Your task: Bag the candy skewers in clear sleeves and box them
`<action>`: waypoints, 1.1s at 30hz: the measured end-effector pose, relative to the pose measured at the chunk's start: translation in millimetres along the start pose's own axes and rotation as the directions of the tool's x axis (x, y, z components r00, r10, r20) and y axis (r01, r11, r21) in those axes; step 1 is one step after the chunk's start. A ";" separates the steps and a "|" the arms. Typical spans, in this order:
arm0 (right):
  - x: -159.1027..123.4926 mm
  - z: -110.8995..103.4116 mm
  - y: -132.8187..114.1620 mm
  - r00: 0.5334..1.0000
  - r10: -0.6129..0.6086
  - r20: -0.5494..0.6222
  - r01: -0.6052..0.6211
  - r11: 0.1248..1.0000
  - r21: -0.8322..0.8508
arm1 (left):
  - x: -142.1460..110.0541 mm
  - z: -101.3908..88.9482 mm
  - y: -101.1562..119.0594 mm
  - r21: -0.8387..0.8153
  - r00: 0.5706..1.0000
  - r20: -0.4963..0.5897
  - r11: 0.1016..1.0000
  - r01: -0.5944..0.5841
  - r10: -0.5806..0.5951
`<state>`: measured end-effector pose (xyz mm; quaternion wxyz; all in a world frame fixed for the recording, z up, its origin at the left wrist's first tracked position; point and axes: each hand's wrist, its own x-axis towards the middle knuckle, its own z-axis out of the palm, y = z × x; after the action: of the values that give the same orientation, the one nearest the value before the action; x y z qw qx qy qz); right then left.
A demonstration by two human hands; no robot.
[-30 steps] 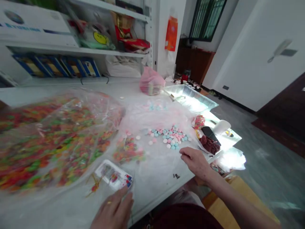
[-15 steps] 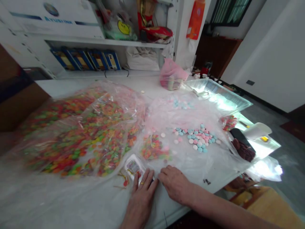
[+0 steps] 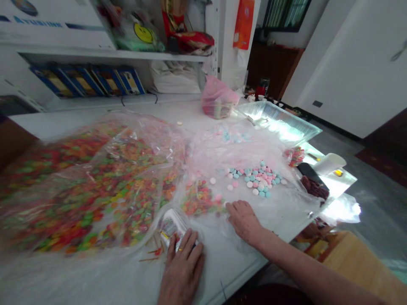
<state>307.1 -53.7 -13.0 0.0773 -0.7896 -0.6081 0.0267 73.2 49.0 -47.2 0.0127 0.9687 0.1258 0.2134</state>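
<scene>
My left hand [image 3: 184, 262] lies with fingers stretched out over the near edge of a small stack of white printed packets [image 3: 173, 224]. Thin orange sticks and a red bit [image 3: 158, 251] lie just left of it. My right hand [image 3: 244, 218] has its fingers curled together and pointing left, beside a small pile of ring-shaped red, orange and green candies [image 3: 199, 197]. A pale spot shows at its fingertips, too small to make out. Beyond it, pink, blue and white round candies [image 3: 262, 180] are spread on clear plastic.
A large clear bag of coloured ring candies [image 3: 127, 169] covers the left side. Behind are a pink bag [image 3: 219, 97] and a clear plastic tray [image 3: 280, 120]. A black object [image 3: 313, 176] and a white cup-like item [image 3: 330, 163] lie near the right edge.
My right hand has moved away from the left hand, forward and right, to the small candy pile. My left hand stays on the packets. The view has shifted a little to the right.
</scene>
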 end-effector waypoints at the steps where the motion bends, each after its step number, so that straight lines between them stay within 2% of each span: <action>1: 1.2 1.4 0.4 0.998 -0.053 0.036 0.053 0.999 -0.006 | 0.0 -0.5 0.9 0.006 1.000 -0.006 1.000 0.004 -0.004; 4: -0.4 2.4 -0.2 0.971 -0.233 0.049 0.233 0.972 0.010 | -1.0 -3.3 3.9 0.028 0.999 -0.032 1.000 -0.008 0.009; 8: -2.2 -6.7 -0.5 0.927 -0.371 -0.062 0.372 0.928 0.016 | 7.5 -16.0 16.7 0.032 0.988 -0.152 0.999 0.005 0.000; 10: -0.1 -13.4 -3.0 0.913 -0.393 -0.110 0.397 0.918 0.011 | 26.8 -27.4 28.5 -0.031 0.960 -0.255 0.993 0.111 -0.115; 12: 1.8 -18.0 -9.8 0.895 -0.423 -0.143 0.431 0.902 0.024 | 59.5 -38.3 42.1 -0.156 0.909 -0.269 0.946 0.285 -0.319; 13: 1.9 -19.0 -15.1 0.879 -0.449 -0.159 0.460 0.887 0.038 | 79.4 -41.9 48.6 -0.215 0.879 -0.214 0.898 0.383 -0.426; 15: -0.1 -18.4 -28.4 0.832 -0.521 -0.193 0.540 0.840 0.059 | 120.0 -41.6 59.0 -0.253 0.818 -0.014 0.793 0.554 -0.576; 17: -4.5 -16.3 -41.5 0.793 -0.581 -0.180 0.599 0.798 0.065 | 151.2 -30.8 63.6 -0.126 0.772 0.146 0.763 0.634 -0.618; 18: -7.1 -15.7 -46.3 0.776 -0.611 -0.154 0.625 0.777 0.067 | 160.4 -22.9 63.2 -0.052 0.768 0.195 0.775 0.630 -0.610; 21: -15.7 -18.3 -47.0 0.702 -0.701 -0.126 0.712 0.695 0.104 | 161.3 -3.4 51.2 0.010 0.825 0.224 0.848 0.530 -0.519; 22: -19.0 -20.4 -42.4 0.675 -0.723 -0.147 0.738 0.662 0.131 | 155.3 -1.9 44.3 0.005 0.819 0.220 0.840 0.543 -0.530; 23: -22.5 -22.7 -35.8 0.662 -0.729 -0.176 0.750 0.641 0.164 | 147.6 -4.1 36.5 -0.004 0.787 0.223 0.807 0.590 -0.575; 24: -25.8 -24.9 -27.7 0.674 -0.711 -0.202 0.739 0.642 0.206 | 139.4 -10.0 28.4 -0.030 0.732 0.237 0.748 0.663 -0.639; 25: -28.4 -26.7 -18.9 0.705 -0.674 -0.223 0.709 0.656 0.259 | 131.2 -19.1 20.4 -0.087 0.657 0.248 0.659 0.747 -0.712; 27: -29.5 -28.9 -1.4 0.814 -0.516 -0.267 0.581 0.714 0.390 | 116.8 -44.4 7.0 -0.364 0.518 0.257 0.415 0.834 -0.816; 28: -26.9 -29.7 5.8 0.870 -0.397 -0.291 0.492 0.735 0.466 | 111.3 -58.7 2.4 -0.545 0.443 0.244 0.255 0.799 -0.863; 30: -14.5 -31.8 14.7 0.951 -0.124 -0.284 0.283 0.722 0.632 | 104.7 -85.8 -1.3 -0.806 0.326 0.263 -0.022 0.591 -0.908; 31: -5.1 -33.6 15.6 0.972 -0.003 -0.235 0.175 0.677 0.715 | 103.5 -96.8 -0.5 -0.875 0.305 0.289 -0.121 0.469 -0.908; 32: 5.7 -36.0 13.9 0.985 0.088 -0.149 0.066 0.604 0.794 | 103.4 -105.0 2.0 -0.912 0.320 0.322 -0.200 0.359 -0.891; 33: 17.0 -38.8 9.8 0.990 0.139 -0.034 -0.041 0.500 0.865 | 104.3 -109.9 5.7 -0.927 0.358 0.350 -0.265 0.266 -0.865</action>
<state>326.2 -43.2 24.6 0.4883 -0.6772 -0.4676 0.2904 120.3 66.3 95.9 0.6760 0.4123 0.4371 0.4265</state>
